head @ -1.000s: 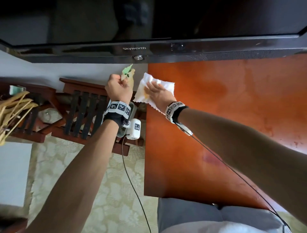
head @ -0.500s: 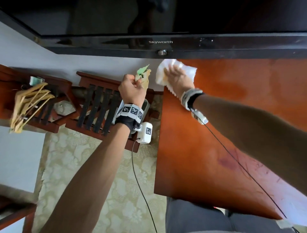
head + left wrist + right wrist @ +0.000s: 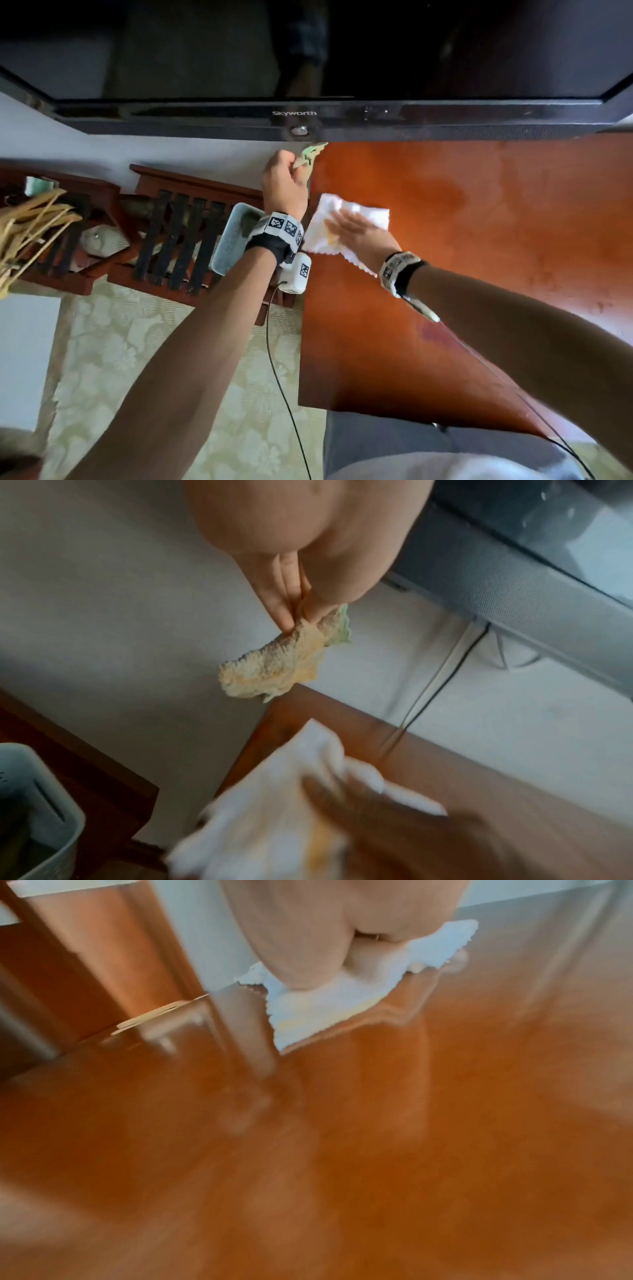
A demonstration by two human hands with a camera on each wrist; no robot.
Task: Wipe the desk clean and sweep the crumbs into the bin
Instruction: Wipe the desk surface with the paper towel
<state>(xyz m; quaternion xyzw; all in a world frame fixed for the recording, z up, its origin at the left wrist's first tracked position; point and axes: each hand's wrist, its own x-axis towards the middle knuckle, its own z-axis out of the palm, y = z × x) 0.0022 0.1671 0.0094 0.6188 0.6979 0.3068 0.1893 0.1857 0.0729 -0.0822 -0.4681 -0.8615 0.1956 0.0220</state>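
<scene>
Far left of the frame: wooden hangers [image 3: 30, 222] piled on a dark wooden rack [image 3: 178, 240], standing on a pale patterned floor [image 3: 113, 359].
Left of centre: a pale blue bin [image 3: 229, 240] sits below the desk's left edge, partly hidden behind the left wrist; in the left wrist view its rim [image 3: 44, 799] shows at lower left.
Left hand: the left hand [image 3: 284, 185] is raised just off the desk's far left corner, thumb and fingers [image 3: 277, 599] pinching a crumpled yellow-green scrap [image 3: 284, 658] that hangs in the air, not over the bin as far as can be judged.
Centre: the right hand [image 3: 356, 229] lies flat, fingers straight, pressing a white cloth [image 3: 329, 236] onto the desk [image 3: 462, 240] near its left edge; part of the cloth overhangs that edge.
Right of the frame: bare, glossy orange-brown desk top with faint smears; no crumbs can be made out at this sharpness.
Top of the frame: a black television [image 3: 342, 68] spans the wall above the desk.
Step in hand: wiping toward the left edge, by the look of it.
Doing it well: keep the palm flat and the pressure even, draw the cloth in overlapping strokes toward the edge above the bin, and let the scrap go only once it is over the bin's mouth.
</scene>
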